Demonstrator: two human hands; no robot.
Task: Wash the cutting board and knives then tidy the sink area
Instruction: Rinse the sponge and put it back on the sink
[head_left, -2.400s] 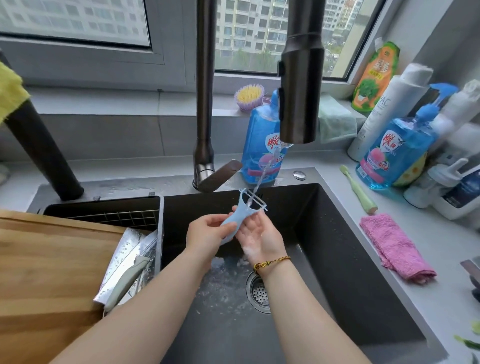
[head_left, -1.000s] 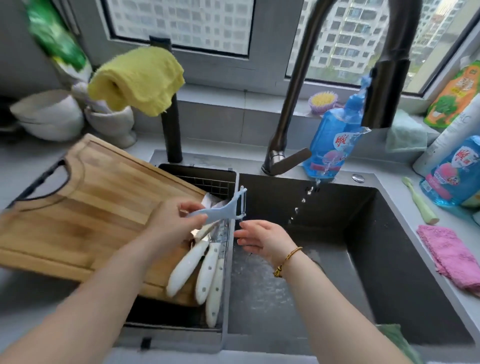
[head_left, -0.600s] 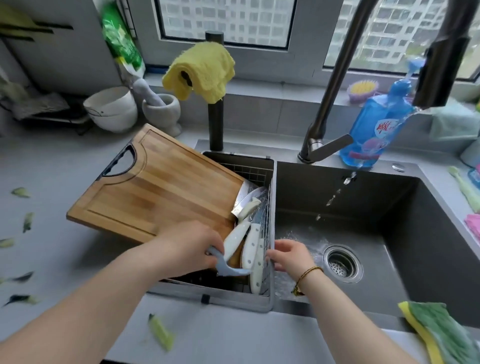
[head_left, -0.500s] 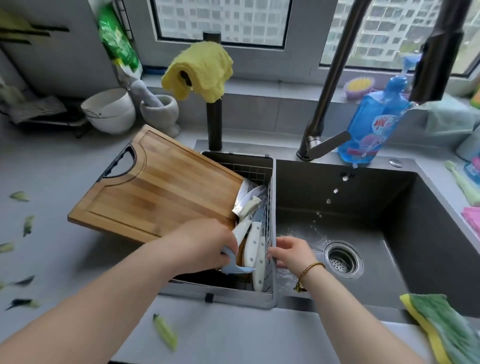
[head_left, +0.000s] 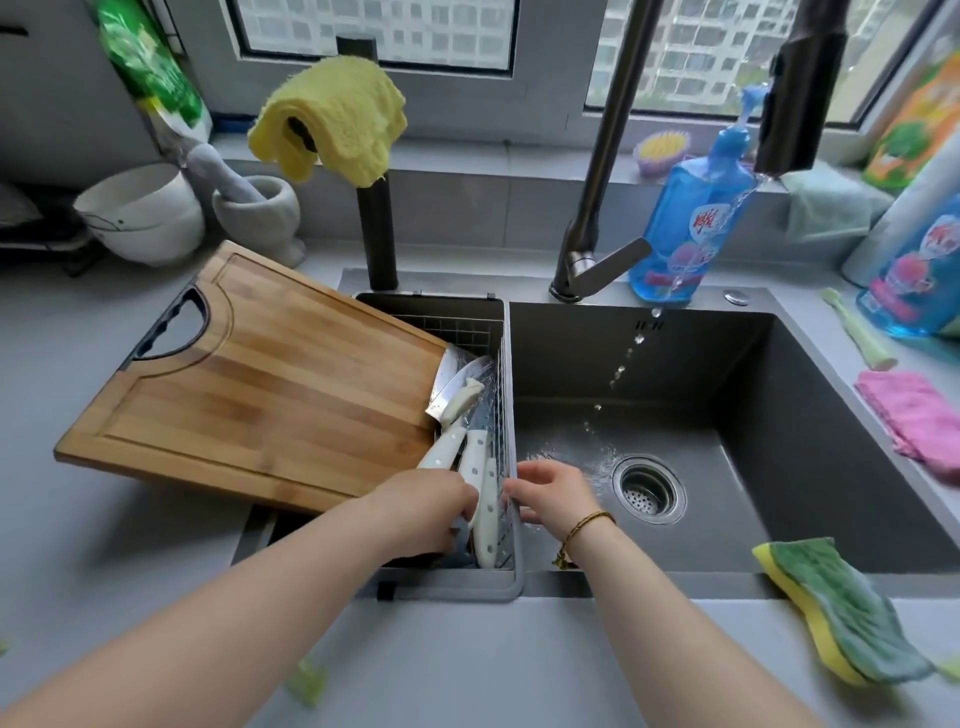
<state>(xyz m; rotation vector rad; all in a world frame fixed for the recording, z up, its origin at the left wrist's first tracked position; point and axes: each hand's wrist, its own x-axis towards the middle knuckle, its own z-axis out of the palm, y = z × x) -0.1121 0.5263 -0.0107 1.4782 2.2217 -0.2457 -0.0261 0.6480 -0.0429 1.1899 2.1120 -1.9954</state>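
Observation:
The wooden cutting board (head_left: 260, 389) leans with its right end in the drain basket (head_left: 511, 395) on the sink's left side. Several white-handled knives (head_left: 475, 462) lie in that basket beside the board. My left hand (head_left: 423, 512) reaches down into the basket's near end, fingers curled round a blue peeler (head_left: 461, 555), of which only a sliver shows under the hand. My right hand (head_left: 553, 496) rests with relaxed fingers against the basket's right rim and holds nothing.
The faucet (head_left: 597, 208) dribbles drops into the dark sink (head_left: 753, 426). A green-yellow sponge (head_left: 841, 608) lies on the near right edge, a pink cloth (head_left: 919, 421) on the right counter. Soap bottle (head_left: 691, 218), yellow cloth (head_left: 332, 119), mortar (head_left: 254, 208) and bowls (head_left: 140, 213) stand behind. Green scraps (head_left: 306, 680) lie near.
My left hand carried the rinsed peeler from under the faucet to the drain basket and lowered it in beside the knives. The water stream has thinned to drops.

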